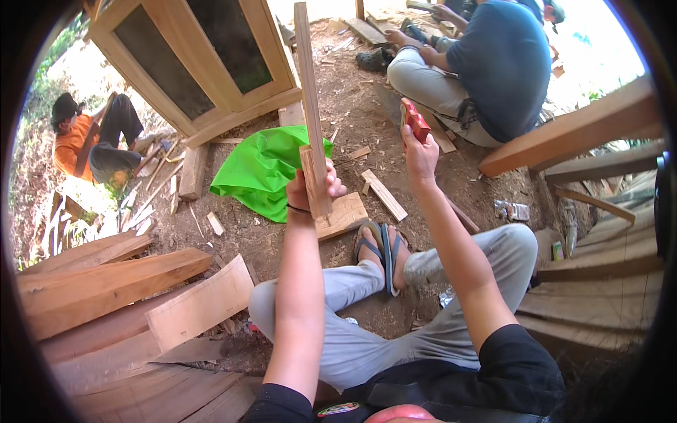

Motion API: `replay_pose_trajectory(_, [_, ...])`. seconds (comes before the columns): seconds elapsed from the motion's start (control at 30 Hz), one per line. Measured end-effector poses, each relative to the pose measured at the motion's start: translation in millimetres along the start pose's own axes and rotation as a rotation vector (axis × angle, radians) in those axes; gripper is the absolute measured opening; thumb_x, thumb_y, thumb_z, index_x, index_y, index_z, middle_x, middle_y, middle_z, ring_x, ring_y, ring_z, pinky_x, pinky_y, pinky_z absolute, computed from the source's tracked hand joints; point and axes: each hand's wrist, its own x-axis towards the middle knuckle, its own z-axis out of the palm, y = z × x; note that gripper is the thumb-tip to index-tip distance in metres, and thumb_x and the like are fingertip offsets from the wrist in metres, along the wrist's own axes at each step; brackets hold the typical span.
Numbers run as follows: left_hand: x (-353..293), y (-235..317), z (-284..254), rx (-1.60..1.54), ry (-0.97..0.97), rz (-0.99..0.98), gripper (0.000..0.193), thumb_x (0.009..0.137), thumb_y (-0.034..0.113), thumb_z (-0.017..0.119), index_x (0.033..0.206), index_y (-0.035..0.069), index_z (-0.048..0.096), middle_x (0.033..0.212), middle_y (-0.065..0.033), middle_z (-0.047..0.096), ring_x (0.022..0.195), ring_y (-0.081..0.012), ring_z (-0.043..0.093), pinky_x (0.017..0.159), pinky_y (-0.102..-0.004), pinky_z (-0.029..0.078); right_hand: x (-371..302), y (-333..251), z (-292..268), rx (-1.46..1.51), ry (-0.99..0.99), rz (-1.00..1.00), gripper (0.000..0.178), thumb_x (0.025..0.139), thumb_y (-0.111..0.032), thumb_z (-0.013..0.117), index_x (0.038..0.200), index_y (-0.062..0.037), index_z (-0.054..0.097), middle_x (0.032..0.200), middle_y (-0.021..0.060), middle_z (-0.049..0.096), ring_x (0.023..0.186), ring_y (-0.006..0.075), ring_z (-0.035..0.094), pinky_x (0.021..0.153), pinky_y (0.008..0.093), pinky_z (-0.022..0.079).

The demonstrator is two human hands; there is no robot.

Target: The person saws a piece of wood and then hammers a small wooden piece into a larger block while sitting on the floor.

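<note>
Sitting on bare dirt with my legs crossed, I hold a long thin wooden strip (308, 92) upright in my left hand (310, 189), its grip closed tight around the lower end, where a shorter piece seems to lie against it. The strip rises straight up, far past my fingers. My right hand (419, 156) is raised just to the right of it, its grip closed around a small red block-shaped tool (415, 120); I cannot tell exactly what kind. The tool and the strip are near each other but not touching.

To work the strip well, I judge I should keep it steady and plumb, hold it low and firm, and bring the tool flat against the wood rather than at a slant.

Just beyond my left hand a flat wooden board (343, 215) lies on the ground, and beside it a crumpled bright green sheet (264, 169). Short offcuts (384, 195) are scattered on the dirt. Rough planks (99, 289) are stacked at my near left, and a framed wooden cabinet (197, 60) leans at the far left. A person in a blue shirt (497, 67) sits far right with their back to me; another in orange (74, 144) sits far left. My sandalled foot (379, 250) rests under the work.
</note>
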Motion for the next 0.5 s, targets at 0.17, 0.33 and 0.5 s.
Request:
replay_pose_trajectory(0.17, [-27, -58, 69, 0.139, 0.068, 0.015, 0.063, 0.085, 0.054, 0.068, 0.124, 0.007, 0.049, 0.099, -0.0037, 0.059, 0.079, -0.0168, 0.056, 0.072, -0.034, 0.039, -52, -123, -61, 0.32, -0.053, 0.058, 0.017, 0.089, -0.019, 0.069, 0.1, -0.0057, 0.068, 0.082, -0.0016, 0.062, 0.068, 0.0071, 0.052, 0.061, 0.0241, 0.041])
replay_pose_trajectory(0.33, [-40, -68, 104, 0.21, 0.305, -0.01, 0.063, 0.086, 0.05, 0.068, 0.127, 0.007, 0.047, 0.102, -0.0059, 0.057, 0.084, -0.019, 0.054, 0.076, -0.0373, 0.041, -79, -170, -131, 0.364, -0.076, 0.047, 0.023, 0.087, -0.021, 0.071, 0.1, -0.0015, 0.068, 0.086, 0.0023, 0.064, 0.072, 0.0095, 0.053, 0.069, 0.0251, 0.043])
replay_pose_trajectory(0.5, [-46, -74, 104, 0.547, 0.795, -0.072, 0.05, 0.09, 0.039, 0.068, 0.119, 0.001, 0.054, 0.099, -0.0119, 0.064, 0.082, -0.0209, 0.067, 0.067, -0.0343, 0.058, -82, -178, -167, 0.428, -0.043, -0.035, 0.024, 0.089, -0.021, 0.069, 0.102, -0.0004, 0.068, 0.09, 0.0035, 0.065, 0.075, 0.0096, 0.053, 0.072, 0.0256, 0.044])
